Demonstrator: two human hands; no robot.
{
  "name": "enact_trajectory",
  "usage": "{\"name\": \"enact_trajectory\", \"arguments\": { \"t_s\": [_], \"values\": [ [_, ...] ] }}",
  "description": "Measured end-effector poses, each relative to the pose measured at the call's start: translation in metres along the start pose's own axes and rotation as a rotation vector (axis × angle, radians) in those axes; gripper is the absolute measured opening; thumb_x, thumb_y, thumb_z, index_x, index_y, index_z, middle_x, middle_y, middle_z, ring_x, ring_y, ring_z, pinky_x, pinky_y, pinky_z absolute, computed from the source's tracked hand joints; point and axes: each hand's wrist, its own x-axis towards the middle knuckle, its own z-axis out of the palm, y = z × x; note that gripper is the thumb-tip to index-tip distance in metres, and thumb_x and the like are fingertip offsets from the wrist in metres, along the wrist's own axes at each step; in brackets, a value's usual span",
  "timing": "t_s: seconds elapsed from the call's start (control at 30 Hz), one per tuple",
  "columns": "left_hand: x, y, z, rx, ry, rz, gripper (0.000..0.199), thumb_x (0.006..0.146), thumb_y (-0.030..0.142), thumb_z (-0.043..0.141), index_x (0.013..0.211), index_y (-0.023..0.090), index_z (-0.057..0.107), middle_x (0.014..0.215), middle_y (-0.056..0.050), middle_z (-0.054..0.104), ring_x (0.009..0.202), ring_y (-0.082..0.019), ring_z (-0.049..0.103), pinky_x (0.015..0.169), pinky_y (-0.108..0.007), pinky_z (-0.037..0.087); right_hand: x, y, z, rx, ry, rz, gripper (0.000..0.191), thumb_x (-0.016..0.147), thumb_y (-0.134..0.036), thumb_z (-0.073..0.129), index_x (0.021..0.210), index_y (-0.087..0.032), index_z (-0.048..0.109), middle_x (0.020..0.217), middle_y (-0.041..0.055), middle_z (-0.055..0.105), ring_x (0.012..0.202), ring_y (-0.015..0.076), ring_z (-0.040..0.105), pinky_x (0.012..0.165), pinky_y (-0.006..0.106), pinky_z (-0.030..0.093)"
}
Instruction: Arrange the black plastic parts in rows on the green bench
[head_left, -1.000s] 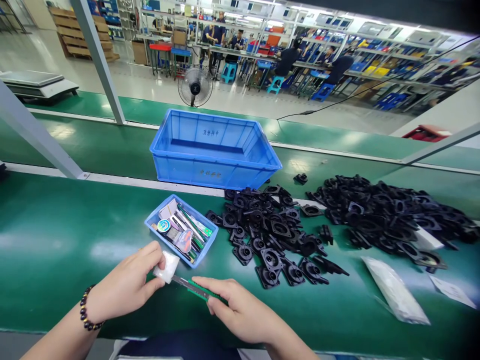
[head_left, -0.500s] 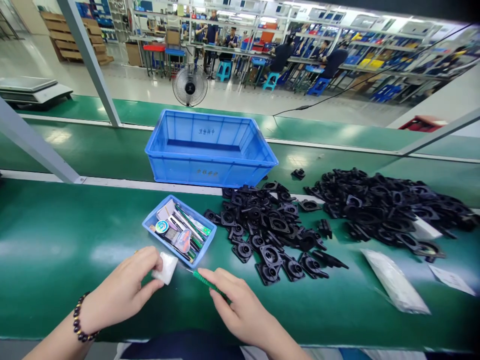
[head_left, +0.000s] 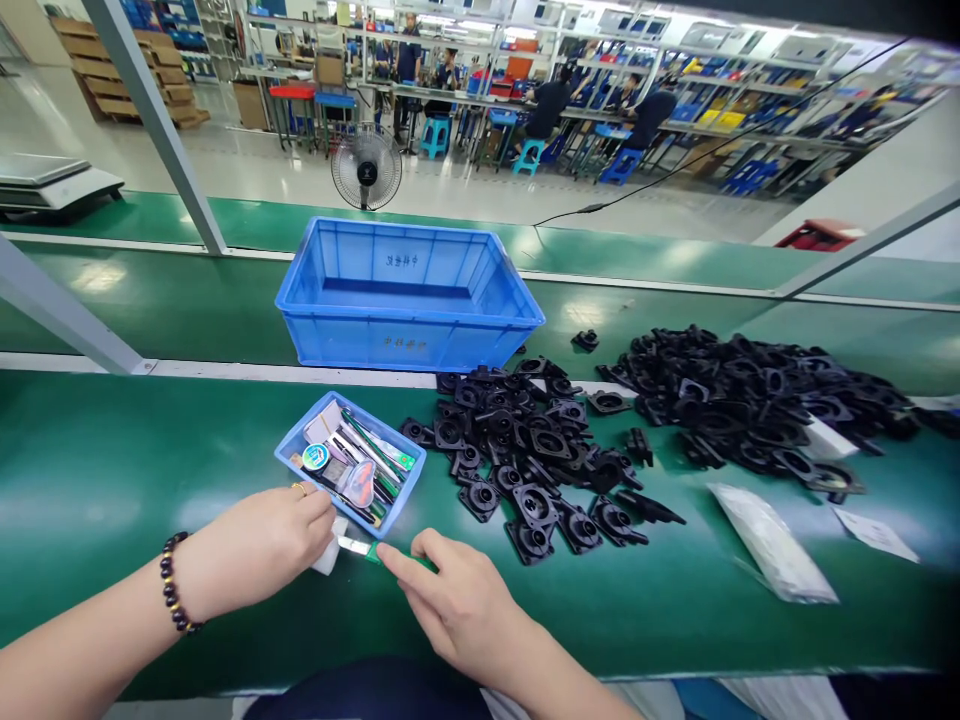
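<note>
My left hand [head_left: 274, 545] is closed on a small white folded pad [head_left: 325, 562], whose material I cannot make out; the fingers cover much of it. In my right hand [head_left: 461, 590] is a green-handled knife [head_left: 373, 551], held with its flat metal blade pointing left. The blade meets or overlaps the edge of the white pad. Just beyond both hands stands a small blue tray [head_left: 415, 478] of pens, a round tin and other small tools. Black molded parts [head_left: 532, 505] lie heaped to the right of the tray.
A large blue crate [head_left: 405, 340] stands behind the small tray. Another heap of black parts [head_left: 735, 400] lies at the right, near a white plastic-wrapped bundle [head_left: 772, 545] and a paper slip [head_left: 876, 535]. Beyond the bench are a fan [head_left: 367, 172] and several people seated or standing.
The knife has moved left, and its blade has come to the white pad. My left fingers have closed further over the pad. The whole view has shifted slightly.
</note>
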Motion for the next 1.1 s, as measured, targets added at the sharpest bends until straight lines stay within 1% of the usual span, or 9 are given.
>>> {"name": "enact_trajectory", "arguments": {
  "t_s": [0.07,0.23,0.37,0.47,0.63,0.73,0.93,1.03,1.1],
  "values": [
    [-0.001,0.0,0.003,0.046,-0.013,0.031,0.018,0.082,0.003,0.044,0.079,0.015,0.058,0.076,-0.007,0.054,0.068,-0.021,0.051,0.06,-0.034,0.044,0.002,-0.001,0.002,-0.003,0.013,-0.01,0.041,0.088,-0.015,0.038,0.127,-0.022,0.047,0.083,0.0056,0.049,0.062,0.0133,0.046,0.055,0.024,0.039],
    [-0.005,-0.003,0.009,0.059,-0.016,0.049,0.017,0.081,0.003,0.045,0.085,0.015,0.057,0.079,-0.008,0.055,0.068,-0.022,0.05,0.059,-0.035,0.044,0.006,-0.001,0.004,0.003,0.05,-0.02,0.041,0.086,-0.013,0.038,0.125,-0.02,0.049,0.082,0.0054,0.048,0.061,0.0131,0.045,0.055,0.024,0.039],
    [-0.003,-0.002,0.006,0.068,-0.009,0.056,0.019,0.081,0.002,0.041,0.082,0.015,0.056,0.077,-0.007,0.054,0.065,-0.021,0.048,0.056,-0.033,0.042,0.007,0.002,0.004,-0.017,0.065,-0.031,0.044,0.083,-0.012,0.04,0.126,-0.021,0.047,0.081,0.0052,0.048,0.063,0.0137,0.045,0.056,0.024,0.038],
    [-0.001,0.0,0.002,0.016,0.037,0.053,0.025,0.081,0.0,0.035,0.078,0.015,0.055,0.072,-0.007,0.052,0.061,-0.019,0.047,0.054,-0.032,0.042,0.007,0.006,0.004,-0.036,0.066,-0.042,0.046,0.082,-0.011,0.041,0.127,-0.022,0.047,0.081,0.0051,0.048,0.065,0.0139,0.045,0.058,0.024,0.038],
    [0.0,0.001,0.002,-0.083,0.113,0.054,0.024,0.082,0.002,0.034,0.084,0.015,0.054,0.078,-0.01,0.057,0.07,-0.02,0.054,0.067,-0.032,0.047,0.01,0.01,0.005,-0.043,0.064,-0.06,0.045,0.083,-0.011,0.041,0.126,-0.023,0.048,0.081,0.0054,0.049,0.067,0.0142,0.046,0.059,0.025,0.039],
    [0.002,0.002,0.002,-0.071,0.121,0.075,0.024,0.081,0.002,0.035,0.085,0.015,0.054,0.08,-0.01,0.058,0.071,-0.02,0.054,0.068,-0.033,0.047,0.012,0.014,0.004,-0.05,0.066,-0.065,0.045,0.083,-0.012,0.041,0.126,-0.024,0.048,0.081,0.0051,0.048,0.066,0.0136,0.045,0.057,0.023,0.037],
    [0.006,-0.002,0.003,0.023,0.047,0.132,0.022,0.079,0.001,0.036,0.075,0.015,0.051,0.068,-0.006,0.053,0.058,-0.019,0.046,0.054,-0.032,0.039,0.009,0.025,0.001,0.018,0.065,-0.041,0.04,0.086,-0.014,0.04,0.123,-0.024,0.051,0.08,0.0041,0.048,0.062,0.012,0.044,0.056,0.023,0.037],
    [0.012,-0.012,0.002,-0.055,0.006,0.102,0.021,0.083,0.005,0.035,0.071,0.016,0.048,0.067,-0.005,0.05,0.056,-0.017,0.043,0.052,-0.031,0.035,0.006,0.031,-0.003,0.143,0.047,-0.015,0.038,0.088,-0.018,0.038,0.125,-0.021,0.049,0.082,0.0044,0.05,0.064,0.0125,0.047,0.057,0.023,0.039],
    [0.016,-0.02,0.001,-0.142,-0.026,0.074,0.02,0.086,0.01,0.034,0.073,0.016,0.048,0.068,-0.004,0.051,0.058,-0.017,0.045,0.054,-0.03,0.036,0.002,0.033,-0.005,0.259,0.029,0.045,0.038,0.089,-0.019,0.037,0.126,-0.02,0.046,0.082,0.0042,0.051,0.067,0.0134,0.048,0.06,0.025,0.041]
  ]
}}
